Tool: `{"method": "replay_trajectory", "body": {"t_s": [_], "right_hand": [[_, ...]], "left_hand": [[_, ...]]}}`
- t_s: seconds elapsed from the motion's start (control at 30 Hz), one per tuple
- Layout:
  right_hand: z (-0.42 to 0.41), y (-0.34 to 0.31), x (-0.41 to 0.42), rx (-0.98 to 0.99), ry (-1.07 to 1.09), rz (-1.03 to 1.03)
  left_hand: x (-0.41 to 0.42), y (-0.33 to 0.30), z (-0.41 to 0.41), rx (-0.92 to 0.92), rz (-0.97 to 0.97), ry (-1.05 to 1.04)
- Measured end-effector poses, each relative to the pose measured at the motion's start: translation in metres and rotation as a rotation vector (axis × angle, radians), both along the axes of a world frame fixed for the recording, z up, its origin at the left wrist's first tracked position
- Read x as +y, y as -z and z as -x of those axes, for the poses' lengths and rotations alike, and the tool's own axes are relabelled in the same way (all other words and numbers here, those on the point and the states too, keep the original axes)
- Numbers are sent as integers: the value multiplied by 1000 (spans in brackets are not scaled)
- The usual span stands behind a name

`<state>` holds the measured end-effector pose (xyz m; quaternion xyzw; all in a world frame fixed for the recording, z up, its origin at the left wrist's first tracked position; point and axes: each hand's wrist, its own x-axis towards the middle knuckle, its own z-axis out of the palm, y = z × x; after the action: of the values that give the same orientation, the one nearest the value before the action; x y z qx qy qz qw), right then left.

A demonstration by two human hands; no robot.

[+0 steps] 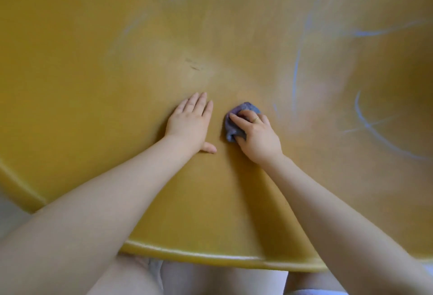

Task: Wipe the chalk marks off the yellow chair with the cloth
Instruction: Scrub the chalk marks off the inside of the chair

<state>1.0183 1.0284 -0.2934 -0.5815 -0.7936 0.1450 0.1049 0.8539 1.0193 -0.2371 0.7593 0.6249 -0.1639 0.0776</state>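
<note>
The yellow chair [98, 112] fills nearly the whole head view, its smooth seat surface curving up toward the far side and its rounded front lip running along the bottom of the picture. The left hand [189, 123] lies flat on the seat, palm down, fingers [199, 101] straight and close together, pointing away from the person, thumb stretched out to the side. Just beside it, the right hand [256, 134] presses a bunched blue-grey cloth [234, 128] against the seat, its fingers curled over the top of the wad and clamped on it; a ring [255, 120] shows on one finger. The cloth is crumpled into a lump whose long axis runs roughly away from the person, poking out past the fingertips and under the thumb side. Pale blue chalk marks [295, 74] streak the seat to the right of the cloth: a long near-upright line, and sweeping arcs farther right. Fainter smears show at upper left.
</note>
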Motion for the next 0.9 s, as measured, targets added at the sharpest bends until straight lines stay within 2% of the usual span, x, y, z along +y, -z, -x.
{"method": "replay_trajectory", "body": {"t_s": [0.17, 0.33, 0.5, 0.6, 0.7, 0.83, 0.9], "right_hand": [[-8, -16, 80, -160, 102, -16], [-6, -17, 92, -87, 139, -68], [-18, 0, 16, 70, -103, -138], [-31, 4, -21, 29, -198, -138], [-41, 6, -3, -49, -265, -189], [-63, 5, 59, -123, -36, -247], [-71, 3, 79, -212, 41, -204]], "left_hand": [[13, 7, -6, 1, 61, -97], [17, 12, -15, 1, 82, -151], [16, 14, -18, -32, 75, -175], [16, 13, -20, -30, 69, -188], [17, 14, -23, -27, 74, -210], [16, 18, -25, 1, 87, -218], [18, 19, -24, -1, 83, -220]]}}
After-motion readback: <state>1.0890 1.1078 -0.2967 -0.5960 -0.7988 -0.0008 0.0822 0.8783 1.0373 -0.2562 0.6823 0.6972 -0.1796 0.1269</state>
